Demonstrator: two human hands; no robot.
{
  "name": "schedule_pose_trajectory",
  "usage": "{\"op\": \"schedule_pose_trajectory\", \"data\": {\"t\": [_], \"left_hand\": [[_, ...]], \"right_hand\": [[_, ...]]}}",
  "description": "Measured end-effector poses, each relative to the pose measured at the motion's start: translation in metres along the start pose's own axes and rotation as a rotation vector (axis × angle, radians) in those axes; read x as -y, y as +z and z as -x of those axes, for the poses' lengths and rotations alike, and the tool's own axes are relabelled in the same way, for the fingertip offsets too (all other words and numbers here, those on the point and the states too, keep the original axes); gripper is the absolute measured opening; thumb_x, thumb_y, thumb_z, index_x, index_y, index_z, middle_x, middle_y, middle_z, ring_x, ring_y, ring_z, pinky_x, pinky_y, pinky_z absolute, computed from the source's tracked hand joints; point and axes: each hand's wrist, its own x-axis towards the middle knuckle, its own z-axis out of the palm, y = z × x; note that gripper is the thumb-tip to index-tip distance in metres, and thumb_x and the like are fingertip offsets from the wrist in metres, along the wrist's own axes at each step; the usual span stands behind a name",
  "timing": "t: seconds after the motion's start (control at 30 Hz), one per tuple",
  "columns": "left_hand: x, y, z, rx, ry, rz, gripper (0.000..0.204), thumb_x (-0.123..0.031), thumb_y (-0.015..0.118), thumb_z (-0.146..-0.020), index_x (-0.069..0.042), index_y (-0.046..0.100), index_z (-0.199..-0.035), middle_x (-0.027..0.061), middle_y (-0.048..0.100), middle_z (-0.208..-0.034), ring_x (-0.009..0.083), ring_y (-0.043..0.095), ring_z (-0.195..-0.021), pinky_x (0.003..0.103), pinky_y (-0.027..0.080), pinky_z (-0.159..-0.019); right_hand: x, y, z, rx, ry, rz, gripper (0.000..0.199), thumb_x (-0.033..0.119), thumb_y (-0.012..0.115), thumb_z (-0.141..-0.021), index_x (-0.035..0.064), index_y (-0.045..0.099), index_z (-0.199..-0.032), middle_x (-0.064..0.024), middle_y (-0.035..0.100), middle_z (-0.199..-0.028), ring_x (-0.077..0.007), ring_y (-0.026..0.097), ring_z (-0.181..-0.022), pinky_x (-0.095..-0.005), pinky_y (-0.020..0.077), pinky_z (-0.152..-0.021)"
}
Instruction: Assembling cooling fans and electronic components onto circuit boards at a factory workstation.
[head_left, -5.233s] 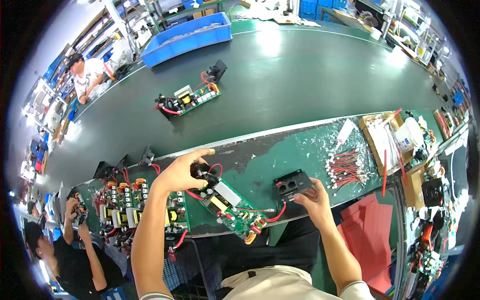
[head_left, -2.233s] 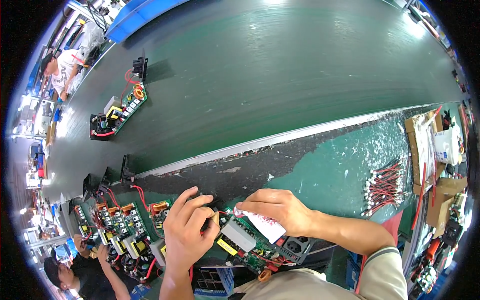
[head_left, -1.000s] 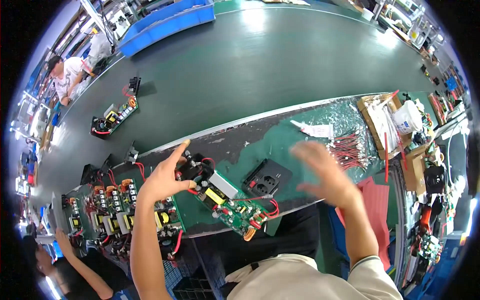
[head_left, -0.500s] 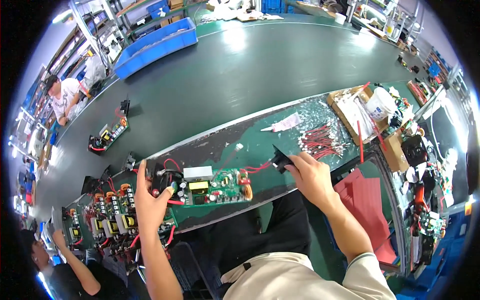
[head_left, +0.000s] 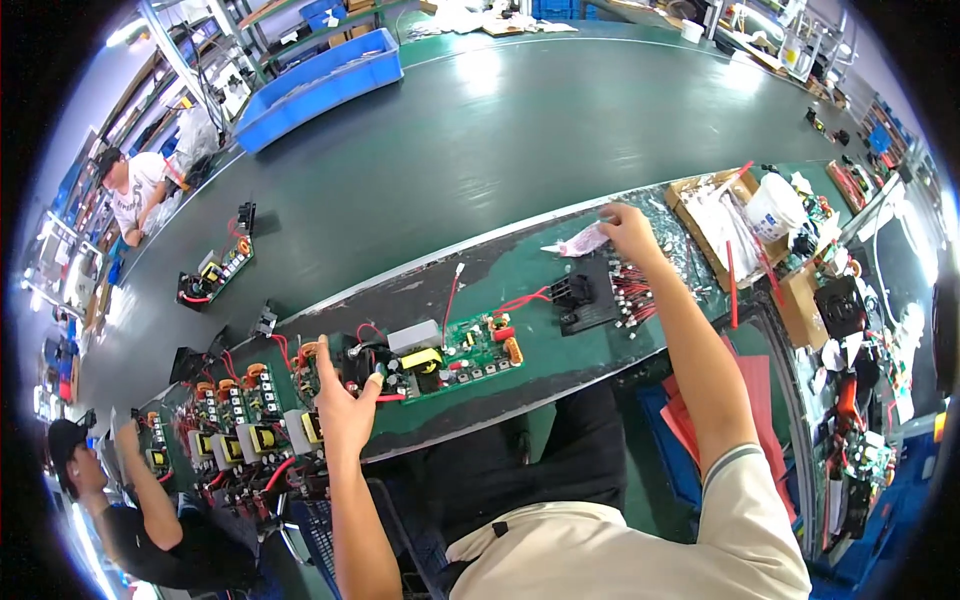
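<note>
My left hand (head_left: pixel 347 402) grips the black-fitted left end of a green circuit board (head_left: pixel 470 362), thumb and fingers on either side. The board carries a yellow-wrapped transformer, a pale grey block and a copper coil. Red wires run from its right end to a black plastic panel (head_left: pixel 590 308) with a socket-like part, lying on the bench. Beyond the panel, my right hand (head_left: pixel 630 236) has its fingers closed on the wide end of a white squeeze tube (head_left: pixel 582 241), whose nozzle points left. A bundle of short red wires (head_left: pixel 634 292) lies beside the panel, partly under my right forearm.
Several similar boards (head_left: pixel 235 410) crowd the bench to my left; another board (head_left: pixel 217 268) lies on the green belt (head_left: pixel 440 160). A cardboard tray (head_left: pixel 690 205) and white bucket (head_left: pixel 775 208) stand at right. A blue bin (head_left: pixel 320 92) is far left. Two co-workers sit at left.
My right hand has let go of the black panel, which now lies flat on the bench, and has moved away to take hold of the tube. My left hand stays on the board.
</note>
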Motion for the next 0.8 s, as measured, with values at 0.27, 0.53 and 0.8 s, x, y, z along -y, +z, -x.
{"op": "schedule_pose_trajectory", "data": {"t": [0.27,0.53,0.8], "left_hand": [[-0.027,-0.026,0.031,-0.263,0.365,-0.292,0.058,-0.011,0.074,-0.084,-0.004,0.050,-0.137,0.0172,0.056,-0.129,0.0345,0.056,-0.117,0.042,0.045,-0.098],[-0.060,0.010,0.020,-0.042,0.479,0.008,0.039,-0.003,0.073,-0.082,-0.002,0.063,-0.120,0.0145,0.060,-0.122,0.0305,0.060,-0.111,0.037,0.047,-0.096],[-0.157,-0.044,0.092,0.513,0.824,0.340,0.039,-0.004,0.079,-0.060,-0.009,0.074,-0.099,0.0114,0.072,-0.096,0.0256,0.070,-0.082,0.036,0.056,-0.067]], "right_hand": [[0.020,-0.042,0.042,-0.450,-0.232,0.352,0.035,0.015,0.072,-0.085,0.0038,0.067,-0.118,-0.0120,0.070,-0.096,-0.0218,0.068,-0.087,-0.0344,0.0535,-0.076],[0.066,-0.010,0.151,-0.158,-0.210,0.052,0.049,0.008,0.072,-0.087,0.0033,0.055,-0.132,-0.0121,0.068,-0.105,-0.0181,0.065,-0.089,-0.0303,0.0524,-0.076],[0.069,-0.008,0.148,-0.105,0.013,-0.225,0.049,0.004,0.068,-0.089,0.0052,0.053,-0.136,0.0011,0.057,-0.083,-0.0049,0.047,-0.068,-0.0211,0.0393,-0.059]]}}
